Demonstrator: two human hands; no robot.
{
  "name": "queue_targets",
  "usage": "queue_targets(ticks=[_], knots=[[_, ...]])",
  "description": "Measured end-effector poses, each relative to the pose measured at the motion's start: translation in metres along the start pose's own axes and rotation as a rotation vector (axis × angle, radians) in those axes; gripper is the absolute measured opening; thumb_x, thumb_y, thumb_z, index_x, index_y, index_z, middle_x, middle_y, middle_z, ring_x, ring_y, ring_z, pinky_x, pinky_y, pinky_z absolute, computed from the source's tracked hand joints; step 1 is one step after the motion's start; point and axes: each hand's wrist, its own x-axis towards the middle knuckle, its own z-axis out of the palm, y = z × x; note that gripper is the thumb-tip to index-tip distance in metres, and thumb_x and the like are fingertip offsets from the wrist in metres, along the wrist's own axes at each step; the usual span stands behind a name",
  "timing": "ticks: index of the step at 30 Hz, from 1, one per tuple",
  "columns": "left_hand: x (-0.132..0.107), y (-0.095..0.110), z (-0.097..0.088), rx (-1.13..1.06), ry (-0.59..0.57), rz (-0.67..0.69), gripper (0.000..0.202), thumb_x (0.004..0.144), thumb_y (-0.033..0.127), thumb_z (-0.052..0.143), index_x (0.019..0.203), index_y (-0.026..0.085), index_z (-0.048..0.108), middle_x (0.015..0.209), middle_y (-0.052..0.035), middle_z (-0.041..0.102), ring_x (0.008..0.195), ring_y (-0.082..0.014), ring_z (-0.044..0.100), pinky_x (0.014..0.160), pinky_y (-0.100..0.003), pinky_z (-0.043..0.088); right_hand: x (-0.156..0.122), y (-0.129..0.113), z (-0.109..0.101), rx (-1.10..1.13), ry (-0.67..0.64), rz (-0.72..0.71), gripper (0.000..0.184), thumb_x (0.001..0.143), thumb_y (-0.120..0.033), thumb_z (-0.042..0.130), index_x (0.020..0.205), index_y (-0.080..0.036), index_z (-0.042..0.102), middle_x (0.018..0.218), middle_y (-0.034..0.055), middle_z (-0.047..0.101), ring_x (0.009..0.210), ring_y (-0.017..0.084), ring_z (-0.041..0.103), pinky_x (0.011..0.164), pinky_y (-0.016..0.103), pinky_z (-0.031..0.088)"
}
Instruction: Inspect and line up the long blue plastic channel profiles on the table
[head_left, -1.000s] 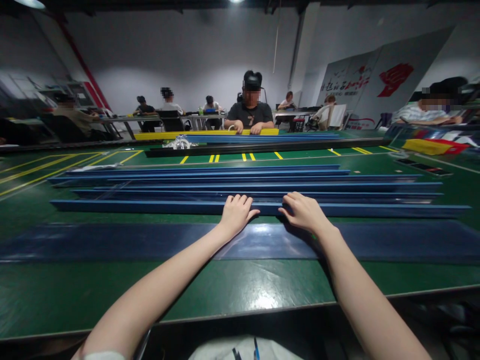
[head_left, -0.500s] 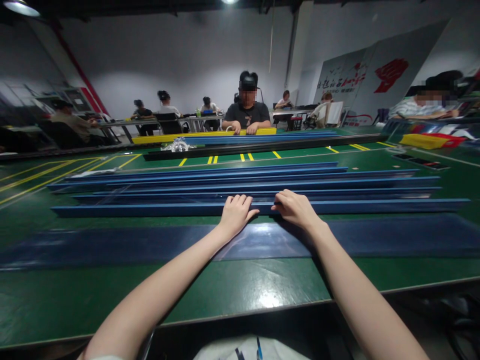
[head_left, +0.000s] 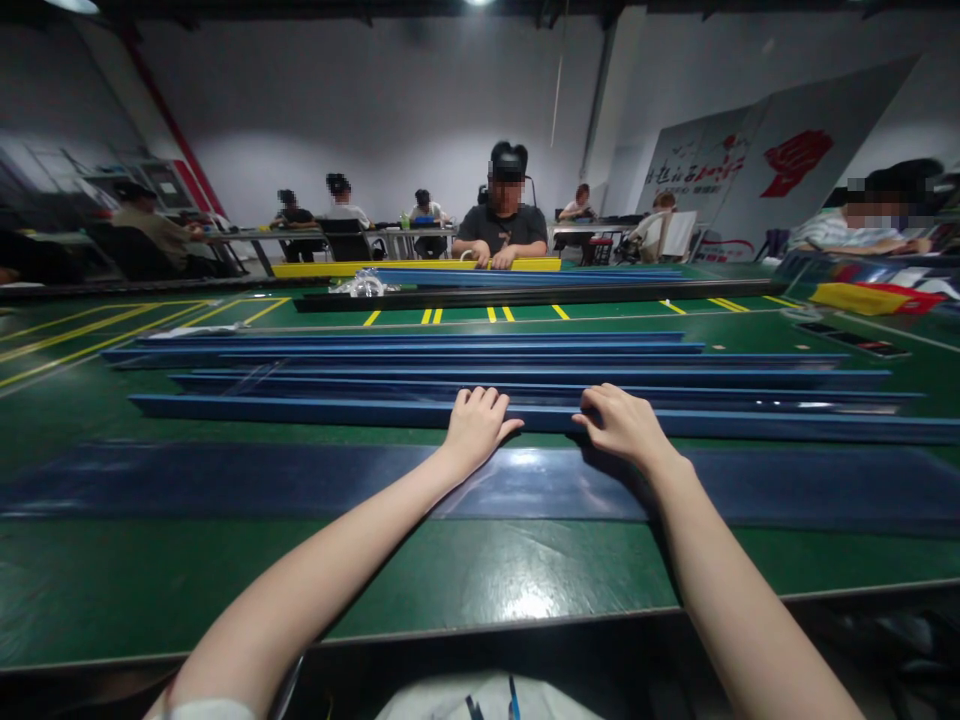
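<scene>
A long blue channel strip (head_left: pixel 337 413) lies across the near row of similar strips. My left hand (head_left: pixel 478 430) is on its middle, fingers hooked over the upper edge and thumb against the near side. Further right, my right hand (head_left: pixel 626 425) is curled around the same strip, its fingertips bent over the top and the thumb low at the front. Between me and that strip, a flat, dark bluish see-through plastic sheet (head_left: pixel 262 485) is spread lengthwise under my forearms.
Behind the held piece lie several more blue strips (head_left: pixel 562 378) on the green table (head_left: pixel 420 580). Farther back are a black bar (head_left: pixel 600 291), crumpled clear plastic (head_left: pixel 367 283) and a yellow strip (head_left: pixel 315 269). A phone (head_left: pixel 855 338) lies right. A co-worker (head_left: pixel 504 225) sits opposite.
The near blue strip has slid a little to the right and its right end now runs out of view. My right hand has shifted right, farther from the left. The view has moved slightly.
</scene>
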Motion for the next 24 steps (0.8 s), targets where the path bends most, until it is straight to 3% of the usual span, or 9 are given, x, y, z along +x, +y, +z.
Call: queue_targets(ticks=[11,24], knots=[[-0.001,-0.001,0.002,0.001,0.004,0.016,0.034,0.085,0.049,0.046,0.089,0.017,0.057,0.090,-0.0064,0.062,0.086,-0.0224,0.052,0.074,-0.034,0.030,0.005,-0.015,0.008,0.095,0.047,-0.089,0.020,0.083,-0.038,0.049,0.083,-0.019,0.054,0.085,0.0059,0.061,0.081,0.019,0.055,0.062,0.026,0.036],[-0.001,0.000,-0.001,-0.004,-0.006,0.011,0.035,0.085,0.048,0.045,0.095,0.017,0.056,0.093,-0.0071,0.062,0.088,-0.0222,0.052,0.076,-0.034,0.032,0.008,-0.011,0.005,0.107,0.043,-0.048,0.016,0.080,-0.033,0.055,0.072,-0.018,0.055,0.076,0.0046,0.060,0.072,0.016,0.054,0.057,0.025,0.032]])
